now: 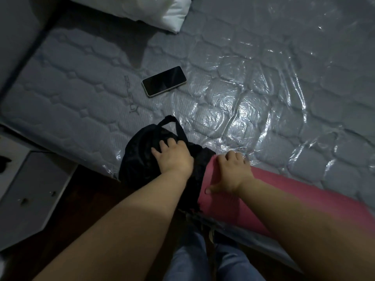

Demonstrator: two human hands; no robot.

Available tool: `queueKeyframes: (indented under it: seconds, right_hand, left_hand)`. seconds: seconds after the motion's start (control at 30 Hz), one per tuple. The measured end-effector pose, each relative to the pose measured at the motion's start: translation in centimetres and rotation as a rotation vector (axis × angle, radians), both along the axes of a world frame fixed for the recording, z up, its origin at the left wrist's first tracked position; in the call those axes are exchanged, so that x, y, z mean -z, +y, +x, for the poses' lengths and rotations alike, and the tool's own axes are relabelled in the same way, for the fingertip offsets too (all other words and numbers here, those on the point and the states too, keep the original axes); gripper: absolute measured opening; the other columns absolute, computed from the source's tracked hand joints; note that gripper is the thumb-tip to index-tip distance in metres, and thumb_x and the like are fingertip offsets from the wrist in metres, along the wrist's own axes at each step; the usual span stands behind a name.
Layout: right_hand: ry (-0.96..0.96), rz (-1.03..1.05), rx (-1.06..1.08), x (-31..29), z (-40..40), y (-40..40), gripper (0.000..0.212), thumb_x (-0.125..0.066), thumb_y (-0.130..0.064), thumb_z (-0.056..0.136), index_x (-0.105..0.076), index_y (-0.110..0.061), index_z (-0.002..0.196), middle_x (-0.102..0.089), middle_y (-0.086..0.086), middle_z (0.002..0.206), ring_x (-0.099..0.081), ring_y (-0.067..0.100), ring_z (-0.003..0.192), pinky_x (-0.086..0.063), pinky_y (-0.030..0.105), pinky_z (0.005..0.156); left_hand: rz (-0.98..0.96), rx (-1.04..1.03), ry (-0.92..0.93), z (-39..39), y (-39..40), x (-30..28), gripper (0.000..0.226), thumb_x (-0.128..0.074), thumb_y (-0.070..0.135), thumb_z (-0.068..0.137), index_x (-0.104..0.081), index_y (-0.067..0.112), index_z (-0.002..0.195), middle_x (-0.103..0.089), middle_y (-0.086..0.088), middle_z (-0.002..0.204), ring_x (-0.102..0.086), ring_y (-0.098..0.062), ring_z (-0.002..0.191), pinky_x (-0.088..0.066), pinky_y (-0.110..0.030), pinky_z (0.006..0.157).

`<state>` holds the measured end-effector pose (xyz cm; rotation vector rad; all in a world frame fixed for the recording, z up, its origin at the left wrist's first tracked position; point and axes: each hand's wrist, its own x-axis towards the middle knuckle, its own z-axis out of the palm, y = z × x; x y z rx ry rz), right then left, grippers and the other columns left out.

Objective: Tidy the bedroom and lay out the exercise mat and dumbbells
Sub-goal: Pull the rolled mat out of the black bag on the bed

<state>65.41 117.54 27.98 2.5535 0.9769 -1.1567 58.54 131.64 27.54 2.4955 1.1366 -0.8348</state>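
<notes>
A rolled pink exercise mat lies along the near edge of the plastic-wrapped mattress. My right hand rests over the mat's left end, fingers curled on it and thumb spread. A black bag with a carry strap sits at the mattress edge, its lower part draped beside the mat's end. My left hand grips the top of the bag's fabric. No dumbbells are in view.
A black phone lies screen up on the mattress beyond the bag. A white pillow sits at the far end. A white cabinet stands to the left on the dark wooden floor. My jeans show below.
</notes>
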Motion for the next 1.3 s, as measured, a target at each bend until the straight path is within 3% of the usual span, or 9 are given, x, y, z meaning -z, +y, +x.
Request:
queueKeyframes:
  seconds: [0.17,0.27,0.37,0.43,0.57,0.73,0.9,1.07,1.3]
  right_hand:
    - [0.083,0.069,0.036,0.3,-1.4,-1.3,0.097,-0.075,-0.067,0.053,-0.033,-0.021,0.127,-0.039,0.004,0.136,-0.037,0.027,0.128,-0.029,0.045,0.108]
    - [0.041,0.035,0.006,0.2,-2.1,-1.4,0.095,-0.074,-0.068,0.053,-0.032,-0.022,0.125,-0.041,0.003,0.131,-0.039,0.027,0.124,-0.03,0.047,0.106]
    - [0.027,-0.024,-0.042,0.5,-2.7,-1.0,0.119,-0.074,-0.07,0.049,-0.018,-0.018,0.14,-0.034,0.009,0.136,-0.032,0.032,0.127,-0.027,0.052,0.108]
    - [0.045,-0.086,-0.082,0.6,-2.6,-0.5,0.137,-0.073,-0.074,0.043,-0.003,-0.021,0.148,-0.027,0.012,0.14,-0.025,0.035,0.132,-0.019,0.057,0.11]
    - [0.137,-0.06,-0.067,0.9,-1.9,0.8,0.137,-0.072,-0.078,0.041,-0.01,-0.016,0.147,-0.013,0.015,0.152,-0.01,0.035,0.142,-0.008,0.057,0.114]
    - [0.214,0.0,-0.094,1.3,-2.3,1.6,0.137,-0.073,-0.074,0.045,0.0,-0.024,0.15,-0.022,0.011,0.147,-0.021,0.033,0.137,-0.017,0.051,0.114]
    - [0.118,0.076,-0.121,1.8,-3.9,0.7,0.123,-0.075,-0.066,0.051,-0.014,-0.019,0.147,-0.035,0.009,0.133,-0.034,0.03,0.124,-0.03,0.042,0.107]
    - [0.129,0.139,-0.053,1.3,-3.5,1.1,0.085,-0.074,-0.049,0.059,-0.037,-0.014,0.127,-0.043,0.005,0.122,-0.042,0.025,0.115,-0.041,0.035,0.093]
    - [-0.074,0.157,-0.037,-1.3,2.3,2.1,0.078,-0.073,-0.049,0.065,-0.039,-0.014,0.125,-0.048,0.01,0.123,-0.047,0.03,0.115,-0.039,0.038,0.096]
  left_hand:
    - [0.089,0.16,0.015,-1.7,2.9,-0.2,0.027,-0.043,0.007,0.091,-0.056,0.007,0.115,-0.052,-0.012,0.12,-0.052,-0.03,0.109,-0.043,-0.04,0.087]
    - [0.151,0.119,0.038,-3.9,6.7,-0.4,0.028,-0.037,0.0,0.091,-0.056,0.003,0.111,-0.056,-0.015,0.115,-0.057,-0.03,0.104,-0.048,-0.039,0.082]
    - [0.145,0.038,0.046,-5.0,7.4,-0.6,0.026,-0.038,0.002,0.091,-0.056,0.005,0.11,-0.055,-0.014,0.115,-0.054,-0.028,0.105,-0.045,-0.037,0.085]
    - [0.149,0.034,0.032,-4.7,6.1,-0.9,0.027,-0.04,0.006,0.09,-0.051,0.007,0.115,-0.053,-0.013,0.119,-0.05,-0.029,0.111,-0.042,-0.038,0.09]
    - [0.025,-0.127,-0.036,-3.4,4.3,-0.7,0.041,-0.051,0.027,0.082,-0.046,0.011,0.12,-0.052,-0.011,0.122,-0.046,-0.031,0.115,-0.038,-0.042,0.093]
    - [0.084,-0.014,0.096,-2.9,3.8,1.0,0.064,-0.044,0.067,0.083,-0.054,0.016,0.12,-0.052,-0.009,0.124,-0.045,-0.029,0.116,-0.031,-0.043,0.099]
    - [0.077,0.118,0.089,-2.5,4.0,1.8,0.024,-0.051,0.031,0.092,-0.06,0.018,0.11,-0.056,-0.004,0.11,-0.051,-0.024,0.104,-0.031,-0.036,0.094]
    - [0.118,0.246,0.021,-3.3,4.7,1.3,0.022,-0.042,0.023,0.096,-0.058,0.014,0.108,-0.057,-0.005,0.109,-0.054,-0.023,0.099,-0.031,-0.035,0.093]
    - [0.04,-0.152,-0.268,0.1,7.3,-2.0,0.03,-0.043,0.031,0.098,-0.053,0.003,0.103,-0.05,-0.014,0.11,-0.056,-0.033,0.088,-0.033,-0.034,0.062]
